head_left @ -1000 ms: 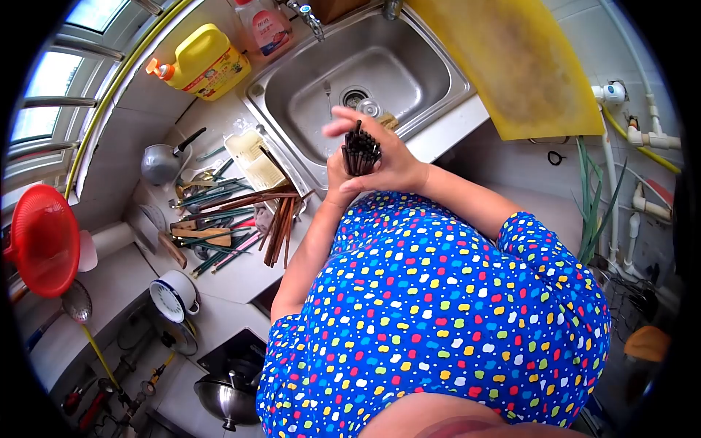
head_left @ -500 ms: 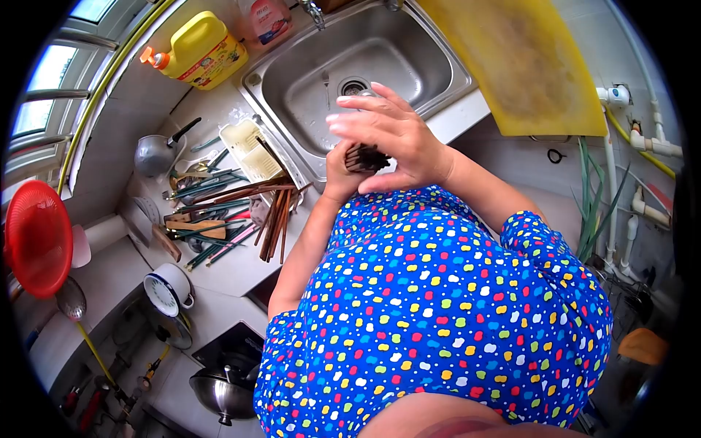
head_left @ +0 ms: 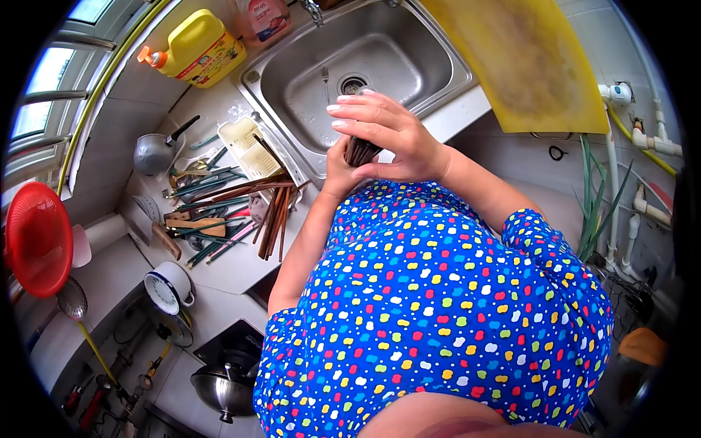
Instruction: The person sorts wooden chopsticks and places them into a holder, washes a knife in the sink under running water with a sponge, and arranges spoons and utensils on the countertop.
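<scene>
A tight bundle of dark brown chopsticks (head_left: 361, 152) stands roughly on end before my body, by the front edge of the sink. My left hand (head_left: 338, 171) is wrapped round the bundle on its left side. From the right, my right hand (head_left: 398, 135) closes over the same bundle, its thumb at the near side and its long fingers across the far side. The lower part of the bundle is hidden. More brown chopsticks (head_left: 276, 223) lie loose on the counter to the left, partly over a white plastic rack (head_left: 248, 150).
A steel sink (head_left: 438, 55) holds a fork (head_left: 326, 77). Left lie several green-handled utensils (head_left: 212, 182), a knife handle (head_left: 166, 242) and a small grey pot (head_left: 151, 155). A yellow jug (head_left: 204, 47) stands behind; a yellow cutting board (head_left: 526, 66) leans right of the sink.
My right hand has come in closer, its fingers and thumb now against the bundle. The chopstick ends have tilted slightly and shifted left.
</scene>
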`<control>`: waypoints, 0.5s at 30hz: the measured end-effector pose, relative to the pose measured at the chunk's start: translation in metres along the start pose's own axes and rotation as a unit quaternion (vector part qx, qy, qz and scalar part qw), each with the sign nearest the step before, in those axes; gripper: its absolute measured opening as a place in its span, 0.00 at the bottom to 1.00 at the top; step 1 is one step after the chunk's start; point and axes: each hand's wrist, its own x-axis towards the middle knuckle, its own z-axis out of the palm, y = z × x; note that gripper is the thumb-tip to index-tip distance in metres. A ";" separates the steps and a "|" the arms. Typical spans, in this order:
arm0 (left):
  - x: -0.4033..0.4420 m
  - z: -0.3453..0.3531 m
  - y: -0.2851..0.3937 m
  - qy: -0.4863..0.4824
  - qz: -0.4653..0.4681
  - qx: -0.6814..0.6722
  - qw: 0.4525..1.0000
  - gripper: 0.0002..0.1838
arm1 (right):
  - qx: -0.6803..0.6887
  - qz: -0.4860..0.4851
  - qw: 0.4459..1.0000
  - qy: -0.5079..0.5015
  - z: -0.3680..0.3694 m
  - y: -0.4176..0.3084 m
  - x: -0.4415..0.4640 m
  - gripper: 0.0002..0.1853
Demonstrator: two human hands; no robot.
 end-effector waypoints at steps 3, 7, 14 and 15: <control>0.001 -0.001 -0.015 0.004 -0.004 -0.005 1.000 0.21 | 0.112 0.043 0.992 0.041 -0.001 0.005 -0.003 0.39; 0.002 -0.004 -0.037 0.010 0.005 -0.023 1.000 0.18 | 0.208 0.129 0.967 0.065 -0.012 0.020 -0.013 0.53; 0.011 -0.004 -0.001 -0.037 -0.016 -0.018 0.999 0.11 | 0.252 0.167 0.951 -0.062 0.019 0.033 -0.019 0.50; 0.015 -0.001 0.012 -0.050 -0.011 -0.010 0.999 0.11 | 0.316 0.189 0.927 -0.073 0.025 0.036 -0.017 0.45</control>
